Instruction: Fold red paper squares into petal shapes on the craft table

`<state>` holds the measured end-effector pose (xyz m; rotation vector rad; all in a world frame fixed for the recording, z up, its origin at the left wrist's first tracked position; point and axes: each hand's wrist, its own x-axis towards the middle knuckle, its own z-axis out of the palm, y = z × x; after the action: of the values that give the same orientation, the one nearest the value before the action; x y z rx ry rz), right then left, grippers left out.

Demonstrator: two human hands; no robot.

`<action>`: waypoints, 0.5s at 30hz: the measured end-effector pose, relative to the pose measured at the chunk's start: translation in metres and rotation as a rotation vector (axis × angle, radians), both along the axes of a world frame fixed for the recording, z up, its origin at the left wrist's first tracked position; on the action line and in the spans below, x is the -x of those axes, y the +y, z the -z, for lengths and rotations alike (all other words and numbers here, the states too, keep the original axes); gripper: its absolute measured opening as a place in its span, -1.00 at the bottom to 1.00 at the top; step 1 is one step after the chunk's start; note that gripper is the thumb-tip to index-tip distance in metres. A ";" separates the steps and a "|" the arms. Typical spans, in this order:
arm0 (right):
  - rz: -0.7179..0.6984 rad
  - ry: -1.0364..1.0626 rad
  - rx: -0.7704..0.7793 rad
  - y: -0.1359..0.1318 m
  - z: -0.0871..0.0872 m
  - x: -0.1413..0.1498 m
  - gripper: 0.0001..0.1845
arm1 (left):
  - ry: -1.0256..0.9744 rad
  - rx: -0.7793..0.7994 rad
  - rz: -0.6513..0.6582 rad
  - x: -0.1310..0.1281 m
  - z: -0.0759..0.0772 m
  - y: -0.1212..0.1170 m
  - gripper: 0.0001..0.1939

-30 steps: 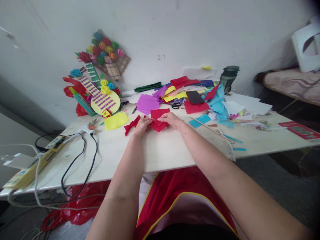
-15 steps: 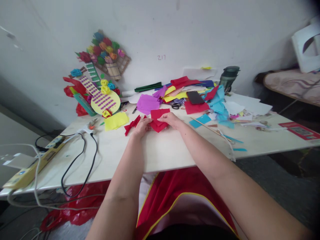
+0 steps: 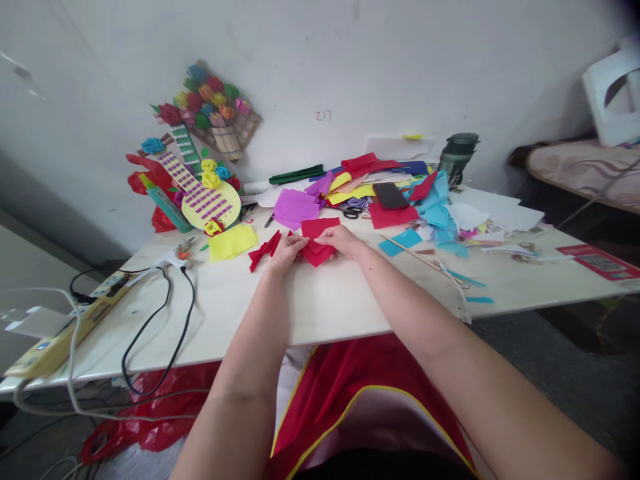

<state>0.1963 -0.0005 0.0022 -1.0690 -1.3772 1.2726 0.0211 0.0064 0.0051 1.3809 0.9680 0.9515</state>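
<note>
**Thin red paper sheet pinched at the front of a crowded off-white tabletop**

The bare left hand pinches the sheet's left side between thumb and fingers; the bare right hand pinches its right side, thumb and forefinger over the surface. The sheet lies between the hands, its lower corner pointing toward the person; whether it touches the tabletop cannot be told.

Crumpled strips of red paper crowd the left hand's outer side, with a flat yellow paper piece just beyond. Behind the sheet, a purple paper piece and black-handled scissors close off the space, and a dark phone rests on another red paper piece. To the right lie a small blue paper rectangle and a slim wooden stick. Farther left, a looped black cable and a long yellowish power strip take up the edge.
</note>
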 end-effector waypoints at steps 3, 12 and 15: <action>-0.005 -0.006 -0.021 0.001 0.002 -0.001 -0.75 | -0.001 0.002 -0.018 0.000 0.000 0.001 -0.73; -0.004 -0.021 -0.042 0.001 0.002 -0.001 -0.82 | -0.014 0.000 -0.004 -0.004 -0.003 -0.004 -0.67; -0.009 -0.030 -0.047 -0.001 0.000 0.000 -0.82 | 0.005 -0.042 0.009 -0.004 -0.005 -0.006 -0.68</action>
<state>0.1959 -0.0015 0.0021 -1.0552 -1.4294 1.2293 0.0254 0.0000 0.0099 1.4223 0.9497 0.9675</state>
